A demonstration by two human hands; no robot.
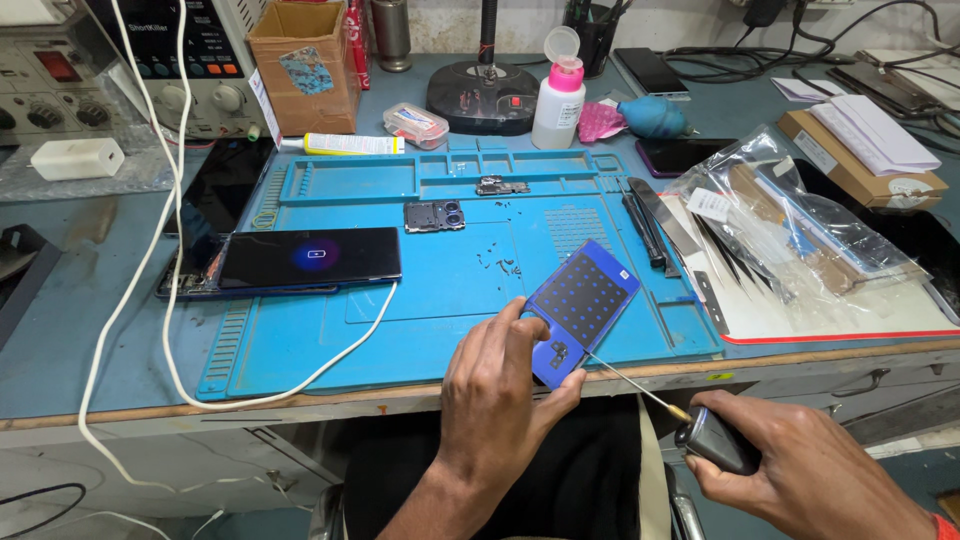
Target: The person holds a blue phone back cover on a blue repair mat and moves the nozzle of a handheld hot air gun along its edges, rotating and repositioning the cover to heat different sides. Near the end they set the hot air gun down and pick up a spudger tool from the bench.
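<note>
My left hand [497, 390] grips the near end of a blue phone back cover [580, 305] that lies tilted on the blue repair mat [440, 320] at the bench's front edge. My right hand [800, 470] holds a dark-handled tool [712, 440] below the bench edge. Its thin metal shaft [632, 382] points up and left, with its tip at the cover's near corner. A phone with a lit screen [310, 257] lies on the mat's left side, with a white cable [330, 365] plugged into it.
A camera module [435, 216] and a small metal part [500, 186] lie on the mat, with tiny screws [500, 266] near them. Tweezers and a blade [655, 225] rest on the right. Clear plastic bags [790, 225], a pink-capped bottle [558, 100], a cardboard box [305, 65] and test instruments [150, 60] surround the mat.
</note>
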